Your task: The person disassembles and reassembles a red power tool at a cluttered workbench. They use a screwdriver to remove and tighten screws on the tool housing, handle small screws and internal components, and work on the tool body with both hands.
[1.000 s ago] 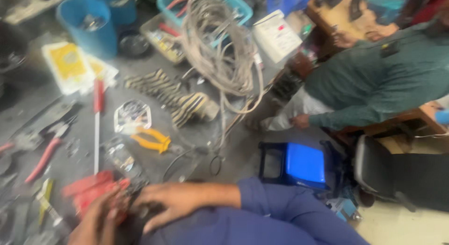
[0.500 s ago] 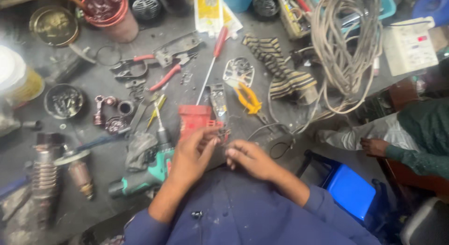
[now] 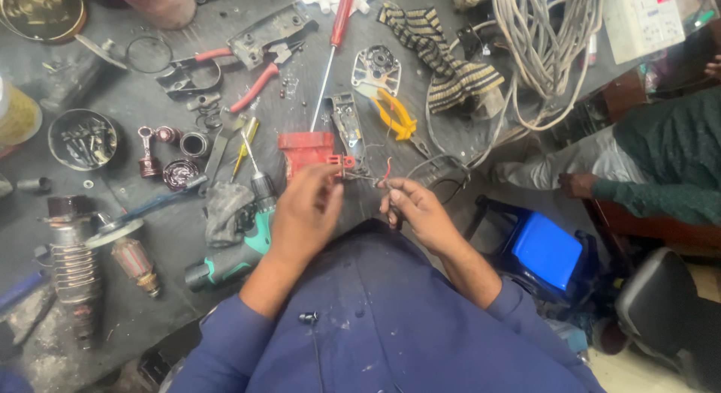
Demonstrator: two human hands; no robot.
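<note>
The lower edge of the red housing (image 3: 306, 150) is covered by the left hand (image 3: 306, 210). The thin wires (image 3: 373, 180) between the left hand and the right hand (image 3: 411, 207) are too fine to be traced. The grey cable coil (image 3: 547, 40), far beyond the right hand, is cut off by the top edge.

a boxy red housing (image 3: 309, 152) is lying on the bench before you, thin red wires (image 3: 381, 175) trailing rightward.
</note>
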